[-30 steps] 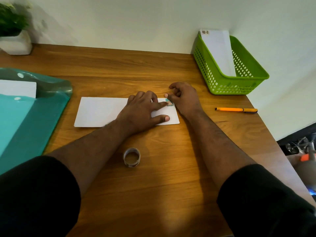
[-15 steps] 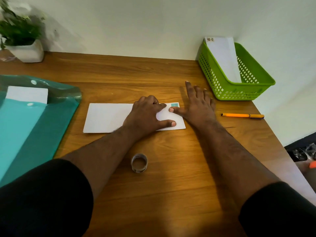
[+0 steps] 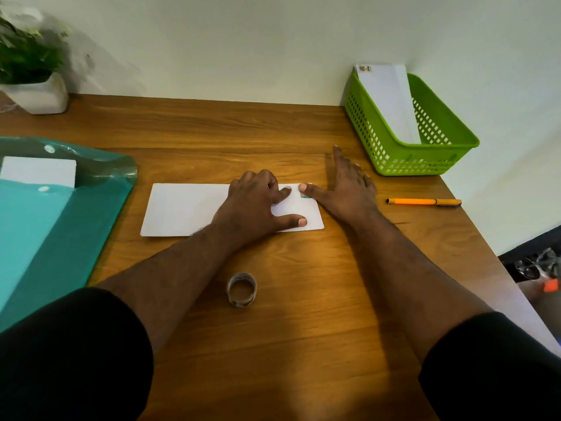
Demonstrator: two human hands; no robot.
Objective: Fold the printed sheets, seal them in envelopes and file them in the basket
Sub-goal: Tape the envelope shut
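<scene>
Head view: the envelope [image 3: 188, 209] lies flat on the counter [image 3: 273, 344]. My left hand [image 3: 258, 205] pins it, fingers spread and slightly bent, gripping nothing. My right hand [image 3: 349, 185] is flat, fingers straight, thumb pressing the stamp [image 3: 305, 195], likely to set it. The path to the basket [image 3: 425, 159] looks open; one filed envelope [image 3: 388, 101] leans inside. The pen [image 3: 423, 202] lies near the counter's right edge.

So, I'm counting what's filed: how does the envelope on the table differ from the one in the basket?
The envelope on the table lies flat under both hands; the envelope in the basket leans upright, untouched. The first is unfiled, the second filed. Both are white, stamped at a corner.
</scene>
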